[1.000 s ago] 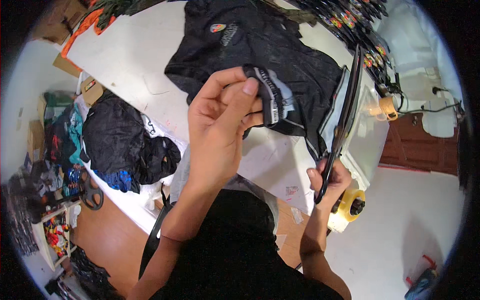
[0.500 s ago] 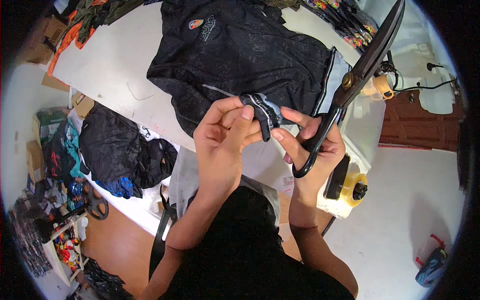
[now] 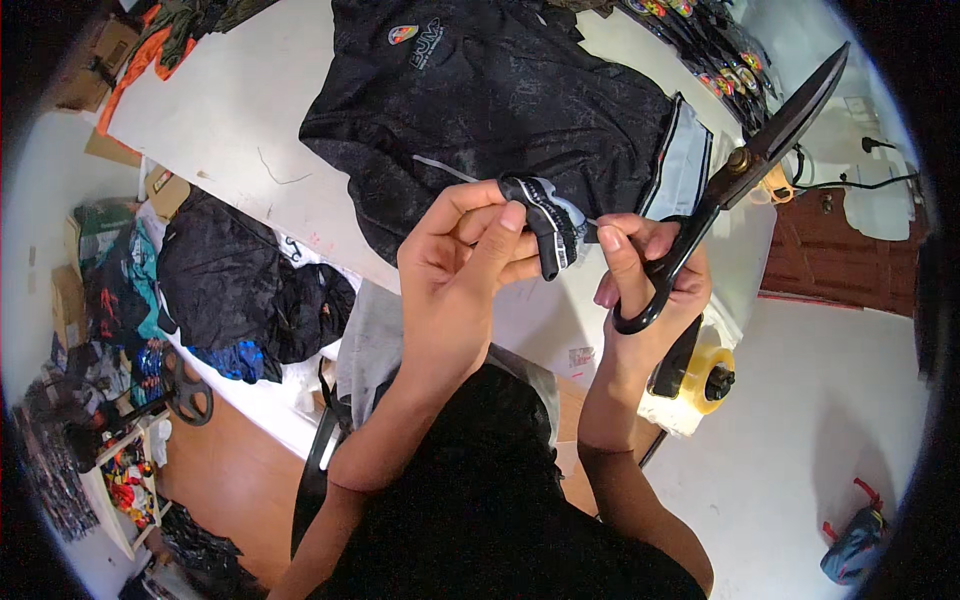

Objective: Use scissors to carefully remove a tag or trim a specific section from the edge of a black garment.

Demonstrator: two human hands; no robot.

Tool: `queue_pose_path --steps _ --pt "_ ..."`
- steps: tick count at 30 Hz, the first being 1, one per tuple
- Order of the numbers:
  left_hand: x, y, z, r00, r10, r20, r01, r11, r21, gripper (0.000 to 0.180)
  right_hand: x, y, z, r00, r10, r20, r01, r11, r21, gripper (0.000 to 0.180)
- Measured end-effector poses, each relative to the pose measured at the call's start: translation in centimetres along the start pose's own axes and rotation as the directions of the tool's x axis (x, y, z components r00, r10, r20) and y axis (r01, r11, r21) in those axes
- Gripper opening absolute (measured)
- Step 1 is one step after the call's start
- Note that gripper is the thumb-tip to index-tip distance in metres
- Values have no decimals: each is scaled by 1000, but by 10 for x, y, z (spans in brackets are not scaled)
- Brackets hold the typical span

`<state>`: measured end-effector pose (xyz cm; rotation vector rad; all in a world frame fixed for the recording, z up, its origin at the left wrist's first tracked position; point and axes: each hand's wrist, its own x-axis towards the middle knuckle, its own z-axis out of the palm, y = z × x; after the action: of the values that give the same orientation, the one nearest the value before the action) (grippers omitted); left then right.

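Note:
A black shirt (image 3: pixel 480 110) with a small chest emblem lies spread over the white table. My left hand (image 3: pixel 450 260) is closed, pinching a folded black edge (image 3: pixel 548 225) of cloth with a white-patterned band. Whether this edge belongs to the shirt I cannot tell. Large black-handled scissors (image 3: pixel 740 160) hang by a handle loop on my right hand (image 3: pixel 655 275), their blades pointing up and away to the right. The right thumb and forefinger are pinched together just right of the band, with a thin pale strand, seemingly a thread, between them and the cloth.
On the right, a roll of clear tape (image 3: pixel 708 380) sits beside a dark flat object (image 3: pixel 675 355). Dark clothes (image 3: pixel 235 280) are heaped at left, near a black handwheel (image 3: pixel 188 388). A loose thread (image 3: pixel 283 172) lies on the white table (image 3: pixel 220 110).
My right hand has drawn away from the cloth edge to the right, carrying the scissors with it. My left hand keeps its pinch and has shifted slightly right.

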<state>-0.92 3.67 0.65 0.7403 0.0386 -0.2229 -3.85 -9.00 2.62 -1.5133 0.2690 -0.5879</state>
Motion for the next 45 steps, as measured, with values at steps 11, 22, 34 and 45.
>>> queue_pose_path --steps 11,22,34,45 --pt "3 0 -7 994 -88 57 95 986 -137 15 -5 7 3 988 72 137 -90 988 127 33" --pt "2 0 -7 999 -45 9 46 996 -83 16 -1 6 -4 987 105 120 -137 944 301 31" --pt "2 0 -5 999 2 53 3 996 -95 15 -12 -8 0 982 137 128 -152 982 113 33" --pt "-5 -5 3 997 -28 77 30 999 -26 40 -15 2 3 1000 1 23 -3 998 69 34"
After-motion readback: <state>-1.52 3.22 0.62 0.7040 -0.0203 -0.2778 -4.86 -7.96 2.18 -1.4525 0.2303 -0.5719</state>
